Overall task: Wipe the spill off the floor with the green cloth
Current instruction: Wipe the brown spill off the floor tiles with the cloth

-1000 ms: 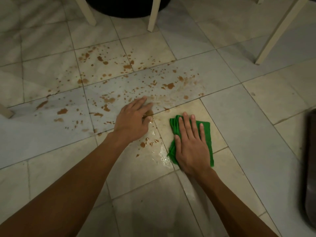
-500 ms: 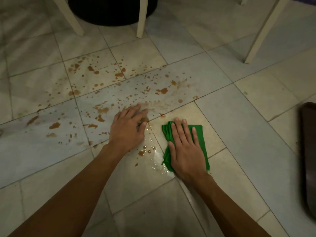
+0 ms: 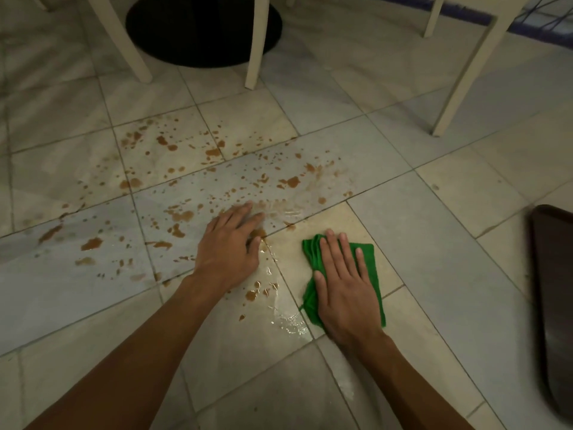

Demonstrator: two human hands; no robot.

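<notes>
Most of the spill (image 3: 179, 216), in the head view, is lying left of and beyond your green cloth (image 3: 368, 254) on the floor (image 3: 440, 243). Your right hand (image 3: 347, 293) is pressing the cloth flat, fingers (image 3: 331, 248) straight and slightly apart. Your left hand (image 3: 231, 245) is resting flat among the drops, fingers straight. Be sweeping leftward, keeping even palm pressure.

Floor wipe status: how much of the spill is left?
Done: little; the tile by the green cloth looks spot-free, with a wet streak beside it. In hand: right hand presses the cloth flat; left hand rests on the floor. Left: most of the brown spill, ahead and leftward.
</notes>
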